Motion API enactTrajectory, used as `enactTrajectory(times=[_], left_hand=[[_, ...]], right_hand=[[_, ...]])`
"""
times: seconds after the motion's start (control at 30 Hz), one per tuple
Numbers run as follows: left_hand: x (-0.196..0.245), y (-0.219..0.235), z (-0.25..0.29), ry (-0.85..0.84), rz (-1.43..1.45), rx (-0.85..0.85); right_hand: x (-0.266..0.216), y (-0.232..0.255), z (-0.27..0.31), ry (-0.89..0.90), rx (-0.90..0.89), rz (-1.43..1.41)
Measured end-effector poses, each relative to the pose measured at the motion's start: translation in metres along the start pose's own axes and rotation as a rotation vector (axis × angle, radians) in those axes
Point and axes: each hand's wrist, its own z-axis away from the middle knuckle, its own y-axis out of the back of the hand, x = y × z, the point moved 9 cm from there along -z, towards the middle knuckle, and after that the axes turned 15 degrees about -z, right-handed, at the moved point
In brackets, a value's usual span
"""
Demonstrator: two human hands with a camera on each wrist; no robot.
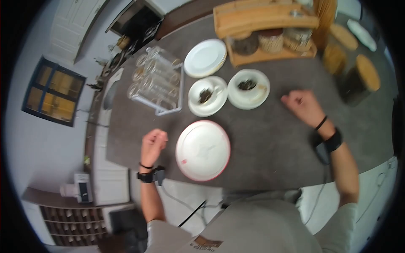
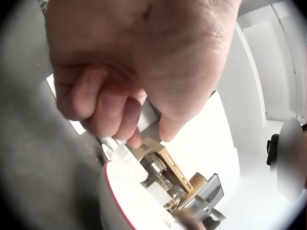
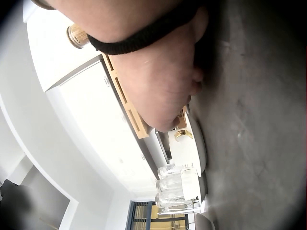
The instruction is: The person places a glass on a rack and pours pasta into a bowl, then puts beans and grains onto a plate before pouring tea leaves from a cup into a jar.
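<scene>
In the head view my left hand (image 1: 153, 147) is beside the left edge of a round white lid or plate with a red rim (image 1: 203, 150). The left wrist view shows the hand (image 2: 120, 72) with its fingers loosely curled and nothing in them. My right hand (image 1: 304, 107), loosely curled and empty, lies at the tabletop, right of a white cup of dark leaves on a saucer (image 1: 249, 103). A second such cup on a saucer (image 1: 205, 110) stands left of it. The right wrist view shows the back of the hand (image 3: 158, 81); its fingertips are mostly hidden.
A rack of upturned glasses (image 1: 158, 80) stands at the back left, beside stacked white plates (image 1: 205, 58). Behind the cups is a wooden shelf (image 1: 265, 21) with jars. More jars with wooden lids (image 1: 367, 72) stand at the right. Cables hang from both wrists.
</scene>
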Motion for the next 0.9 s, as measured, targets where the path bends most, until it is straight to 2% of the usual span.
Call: enactTrajectory(times=[0.07,0.13,0.17,0.23,0.37,0.47,0.5,0.6,0.67,0.77,0.87,0.9], left_hand=[[0.005,0.016,-0.027,-0.081,0.037,0.177],[0.010,0.022,-0.053,-0.188,0.112,0.228],[0.011,0.019,-0.066,-0.233,0.199,0.207],[0.013,0.009,-0.088,-0.298,0.354,0.142],[0.010,-0.015,-0.098,-0.369,0.623,0.017],[-0.004,-0.029,-0.091,-0.342,0.953,-0.120],[-0.004,-0.034,-0.091,-0.345,0.992,-0.197],[0.005,-0.032,-0.089,-0.379,1.063,-0.229],[0.004,-0.031,-0.089,-0.375,1.075,-0.213],[-0.001,-0.029,-0.091,-0.344,1.050,-0.178],[-0.004,-0.026,-0.092,-0.353,1.018,-0.141],[-0.006,-0.026,-0.094,-0.358,1.032,-0.140]], right_hand=[[-0.003,0.001,0.000,-0.019,-0.006,-0.003],[-0.003,0.000,0.000,-0.030,-0.015,-0.023],[-0.014,0.001,-0.001,0.022,-0.010,0.052],[-0.012,-0.003,-0.002,-0.084,-0.071,0.003],[-0.046,0.007,-0.005,-0.071,-0.188,0.196],[-0.087,0.049,-0.019,-0.060,-0.125,0.219],[-0.099,0.070,-0.028,-0.027,-0.072,0.283],[-0.130,0.138,-0.063,0.013,0.121,0.593],[-0.119,0.192,-0.082,-0.087,0.276,0.736],[-0.086,0.240,-0.102,0.062,0.301,1.142],[-0.038,0.259,-0.111,-0.266,0.282,0.959],[-0.037,0.256,-0.113,-0.298,0.265,0.971]])
